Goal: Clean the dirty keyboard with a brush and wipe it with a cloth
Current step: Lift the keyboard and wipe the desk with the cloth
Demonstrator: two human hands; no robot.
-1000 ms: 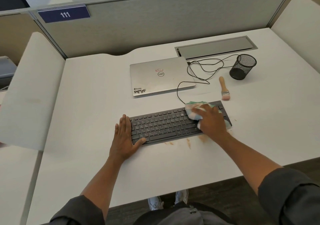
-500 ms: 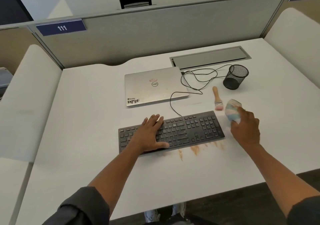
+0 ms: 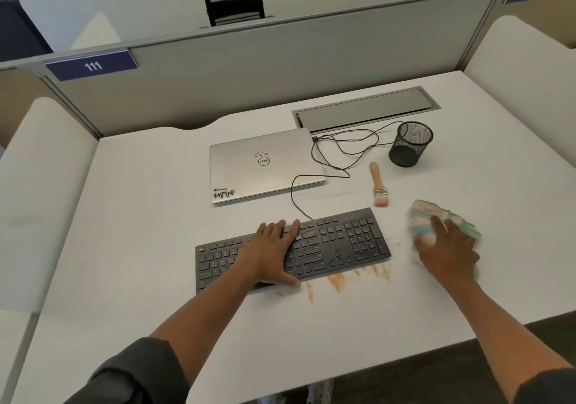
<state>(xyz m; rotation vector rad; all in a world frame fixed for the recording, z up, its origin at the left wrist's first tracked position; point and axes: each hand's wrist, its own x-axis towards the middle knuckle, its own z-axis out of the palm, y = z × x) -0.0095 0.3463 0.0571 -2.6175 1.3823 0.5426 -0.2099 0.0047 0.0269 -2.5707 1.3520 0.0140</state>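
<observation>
Head view, looking down on white desk (image 3: 149, 232). Keyboard (image 3: 343, 241) near front edge, slightly right of centre, long side along that edge. Left hand (image 3: 269, 252) flat on keys at keyboard's middle, fingers straight and together, thumb at front rim; pressing down, gripping nothing. Right hand (image 3: 447, 249) on desk just beside keyboard's right end, blurred; fingers spread over bunched cloth (image 3: 431, 216), apparently pinning it to the surface; curl of fingers cannot be told through blur. Brush (image 3: 378, 185) lying unheld behind keyboard's right end, bristles toward front edge.

Judgement: wiping step in hand, cloth off the keyboard at this instant. Orange-brown smears (image 3: 338, 280) on desk along keyboard's front rim, right half. Next move likely calls for bringing cloth back over the keys, or across the smears, with keyboard held steady against sliding.

Around: closed laptop (image 3: 265, 166) behind keyboard, toward back edge. Black cable (image 3: 336, 154) looping from keyboard's rear past laptop's right side. Mesh cup (image 3: 410, 148) toward back right, near brush handle. Cable flap (image 3: 366, 109) at back edge. Nothing between cloth and keyboard; brush and cable close behind, at risk of being knocked by a wide sweep.
</observation>
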